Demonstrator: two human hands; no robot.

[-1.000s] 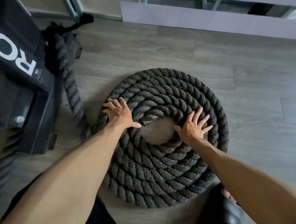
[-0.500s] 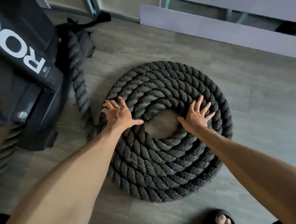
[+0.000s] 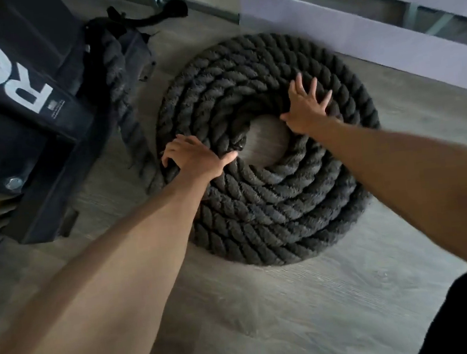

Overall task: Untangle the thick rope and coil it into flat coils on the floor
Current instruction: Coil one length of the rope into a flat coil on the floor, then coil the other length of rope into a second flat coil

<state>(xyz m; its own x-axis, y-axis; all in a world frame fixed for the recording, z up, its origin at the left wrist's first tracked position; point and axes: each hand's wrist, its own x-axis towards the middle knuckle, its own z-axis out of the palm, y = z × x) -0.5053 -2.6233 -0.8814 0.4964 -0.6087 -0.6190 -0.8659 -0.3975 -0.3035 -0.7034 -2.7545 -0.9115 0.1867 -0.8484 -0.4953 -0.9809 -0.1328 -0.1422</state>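
Note:
A thick dark twisted rope [image 3: 282,209] lies in a flat round coil of several turns on the grey wood floor, with a bare patch of floor at its centre. My left hand [image 3: 196,159] rests on the coil's left side, its fingers curled over the outer turns and its thumb pointing at the centre. Past the centre hole, my right hand [image 3: 306,108] presses flat on the far turns with fingers spread. The rope's loose tail [image 3: 118,82] runs from the coil's left edge up toward the black frame.
A black metal rack base with white letters [image 3: 21,92] stands at the left, close to the rope tail. A pale board [image 3: 370,38] leans along the far wall, nearly touching the coil's far edge. Bare floor [image 3: 270,317] lies in front of the coil.
My left hand has slid to the coil's outer left edge and its fingers have curled over it. My right hand has moved farther across the coil. The coil now lies closer to the pale board.

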